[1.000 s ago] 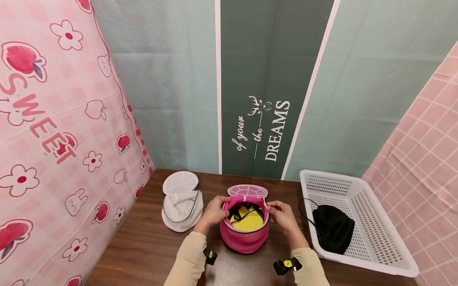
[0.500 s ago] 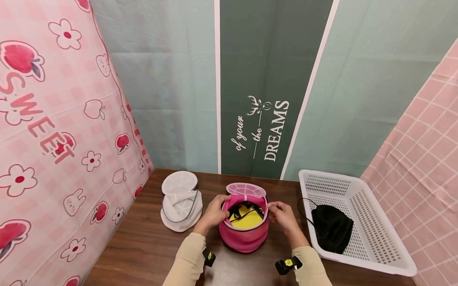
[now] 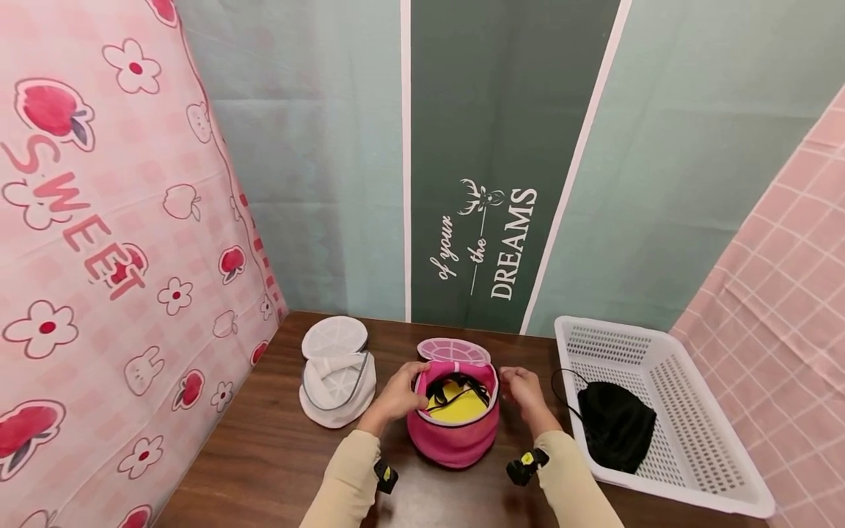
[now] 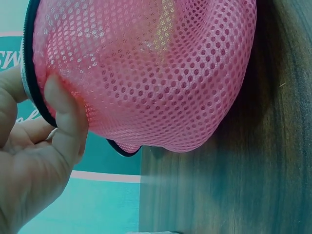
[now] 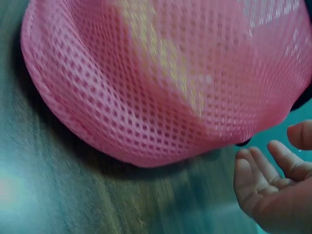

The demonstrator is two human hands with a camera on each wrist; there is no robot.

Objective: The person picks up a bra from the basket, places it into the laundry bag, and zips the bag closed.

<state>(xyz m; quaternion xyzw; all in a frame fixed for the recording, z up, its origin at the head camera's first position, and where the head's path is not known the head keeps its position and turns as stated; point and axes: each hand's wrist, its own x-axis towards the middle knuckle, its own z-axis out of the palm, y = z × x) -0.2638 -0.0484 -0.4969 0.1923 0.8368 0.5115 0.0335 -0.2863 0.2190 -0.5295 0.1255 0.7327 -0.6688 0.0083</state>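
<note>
A round pink mesh laundry bag [image 3: 454,444] stands on the table with its zip lid [image 3: 454,350] folded back. Inside it lie a yellow piece [image 3: 470,408] and thin black straps [image 3: 455,381]. My left hand [image 3: 399,394] grips the bag's rim at the left, as the left wrist view also shows, with fingers [image 4: 68,117] against the outer mesh. Just right of the rim is my right hand [image 3: 524,389], its fingers loosely bent. In the right wrist view that hand [image 5: 278,185] is apart from the mesh and holds nothing.
A white mesh laundry bag [image 3: 337,411] sits at the left with its lid laid back. At the right stands a white plastic basket [image 3: 719,433] holding a black cloth item [image 3: 617,425] with a thin cord. Fabric curtains [image 3: 317,183] hang behind the brown table [image 3: 264,455].
My right hand has come off the bag's rim and moved slightly right. The left hand keeps its grip, shifted slightly on the rim.
</note>
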